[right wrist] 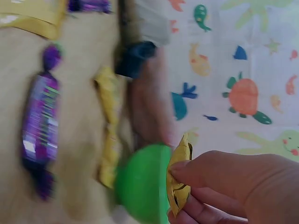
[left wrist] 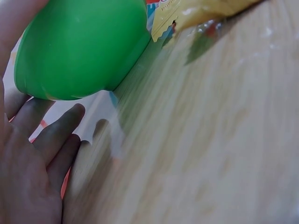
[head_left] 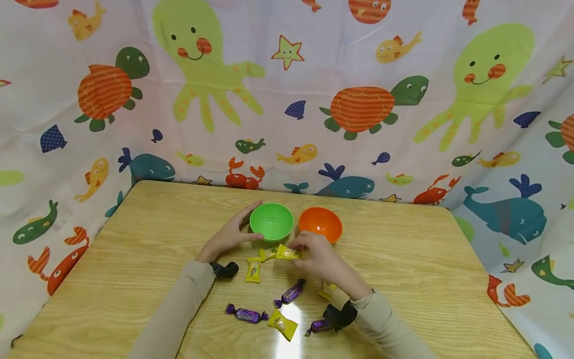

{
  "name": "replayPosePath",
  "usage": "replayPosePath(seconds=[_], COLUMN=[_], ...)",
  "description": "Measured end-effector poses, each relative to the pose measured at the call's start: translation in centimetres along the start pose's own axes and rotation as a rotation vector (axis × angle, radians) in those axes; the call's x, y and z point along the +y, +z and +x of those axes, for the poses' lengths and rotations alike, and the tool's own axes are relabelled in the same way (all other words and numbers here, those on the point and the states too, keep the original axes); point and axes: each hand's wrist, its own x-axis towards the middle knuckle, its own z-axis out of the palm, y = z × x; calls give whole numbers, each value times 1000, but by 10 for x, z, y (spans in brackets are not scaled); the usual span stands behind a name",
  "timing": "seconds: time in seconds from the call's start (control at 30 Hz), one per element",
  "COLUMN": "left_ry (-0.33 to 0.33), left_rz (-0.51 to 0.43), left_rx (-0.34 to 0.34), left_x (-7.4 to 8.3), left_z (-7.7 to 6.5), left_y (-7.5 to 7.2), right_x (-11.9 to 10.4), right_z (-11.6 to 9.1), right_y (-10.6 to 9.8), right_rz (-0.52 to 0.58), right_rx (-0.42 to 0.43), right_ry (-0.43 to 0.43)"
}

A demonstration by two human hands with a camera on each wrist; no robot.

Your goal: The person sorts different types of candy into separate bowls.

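Observation:
A green bowl (head_left: 271, 222) stands at the back middle of the table. My left hand (head_left: 229, 238) holds it from its left side, thumb along the near side and fingers round the far side; the left wrist view shows fingertips at the bowl's (left wrist: 84, 51) wall. My right hand (head_left: 317, 255) pinches a yellow wrapped candy (right wrist: 180, 179) between thumb and fingers, just in front of the bowls. Close to it on the table lie two more yellow candies (head_left: 253, 269). An orange bowl (head_left: 331, 227) stands right of the green one, partly hidden by the right hand.
Purple twist-wrapped candies (head_left: 247, 314) lie nearer the front of the wooden table (head_left: 403, 269). Another yellow candy (head_left: 283, 324) is among them, and one more lies under the right forearm. A cloth with sea animals (head_left: 278, 109) hangs behind the table and at its sides.

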Motion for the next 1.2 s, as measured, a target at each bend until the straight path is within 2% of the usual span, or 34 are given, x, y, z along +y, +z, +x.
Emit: replayPosePath(seconds=[0.2,0.53,0.67,0.8,0.93,1.2], left_ry=[-9,-15,-22,-30,-37,-38], left_rz=[-3,14,16,10,4,-15], left_rx=[-1,-1,-1,-4,-1,-7], left_x=[1,5,5,4,6,9], left_z=[-2,-3,-3,-3,-3,-4], left_y=[0,-2,-2,-1,0,1], right_x=[-5,-2,6,17,26,31], right_z=[18,61,82,96,105,115], right_y=[-17,-29,-19,-1,17,35], right_rz=[-4,-26,-50,-144,-257,-446], right_rx=[44,8,-2,-30,-63,-42], right_ry=[-21,9,-4,-2,40,59])
